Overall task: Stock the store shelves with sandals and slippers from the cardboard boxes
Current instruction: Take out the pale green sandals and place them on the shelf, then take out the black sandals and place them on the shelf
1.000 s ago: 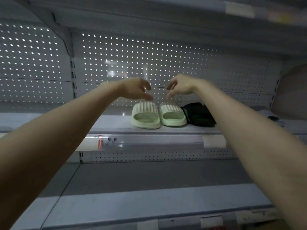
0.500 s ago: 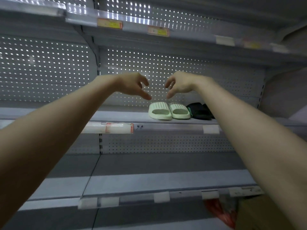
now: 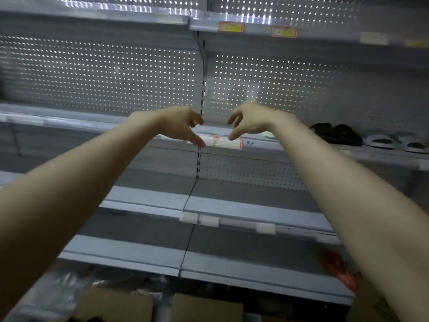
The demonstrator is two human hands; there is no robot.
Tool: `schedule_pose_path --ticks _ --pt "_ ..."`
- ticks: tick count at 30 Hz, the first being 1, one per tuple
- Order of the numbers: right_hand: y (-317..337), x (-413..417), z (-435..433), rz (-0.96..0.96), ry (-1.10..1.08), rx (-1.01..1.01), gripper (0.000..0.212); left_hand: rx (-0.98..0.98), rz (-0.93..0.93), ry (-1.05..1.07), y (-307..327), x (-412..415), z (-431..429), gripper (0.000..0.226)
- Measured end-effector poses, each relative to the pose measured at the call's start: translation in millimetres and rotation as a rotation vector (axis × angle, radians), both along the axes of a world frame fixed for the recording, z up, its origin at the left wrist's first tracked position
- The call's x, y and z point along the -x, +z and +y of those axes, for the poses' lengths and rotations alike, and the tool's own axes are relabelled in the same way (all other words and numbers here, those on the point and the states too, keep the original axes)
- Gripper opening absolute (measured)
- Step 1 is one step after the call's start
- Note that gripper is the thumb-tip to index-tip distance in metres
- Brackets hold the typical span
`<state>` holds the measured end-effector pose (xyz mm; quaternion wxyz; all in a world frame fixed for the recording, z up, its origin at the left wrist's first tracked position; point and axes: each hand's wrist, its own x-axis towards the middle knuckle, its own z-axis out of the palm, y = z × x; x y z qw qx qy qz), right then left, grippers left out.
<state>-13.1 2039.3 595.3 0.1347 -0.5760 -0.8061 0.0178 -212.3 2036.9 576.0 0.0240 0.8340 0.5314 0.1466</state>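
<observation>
Both my arms reach forward in front of grey metal store shelves. My left hand and my right hand hang side by side in mid-air with loosely curled fingers, holding nothing. On the middle shelf at the right lies a pair of black sandals, and beside them a pair of pale slippers. A sliver of a light green slipper shows just behind my right wrist. Cardboard boxes stand on the floor at the bottom of the view.
Perforated back panels rise behind every shelf level. Price label holders line the shelf edges, with yellow tags on the upper one. A red item lies at the lower right above another cardboard box.
The view has pulled back and swung left, so the slippers and sandals slid to the right. My hands have come away from the green slippers, still held loosely and holding nothing.
</observation>
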Motion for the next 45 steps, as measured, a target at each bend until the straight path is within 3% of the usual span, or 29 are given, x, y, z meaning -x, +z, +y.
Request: schedule_pose_path --ticks 9,22,30,45 --pt "-55 126 -26 0.002 0.107 0.12 0.054 0.055 0.002 0.122 -62 129 -48 0.077" --pt "-188 343 17 0.082 0.062 0.34 0.054 0.219 -0.043 0.153 -189 362 -3 0.074" --pt "-329 420 65 0.079 0.02 0.578 0.057 0.41 -0.011 0.157 -324 443 49 0.076" --pt "-655 465 157 0.142 -0.111 0.961 0.06 0.878 0.017 0.181 -640 474 133 0.066"
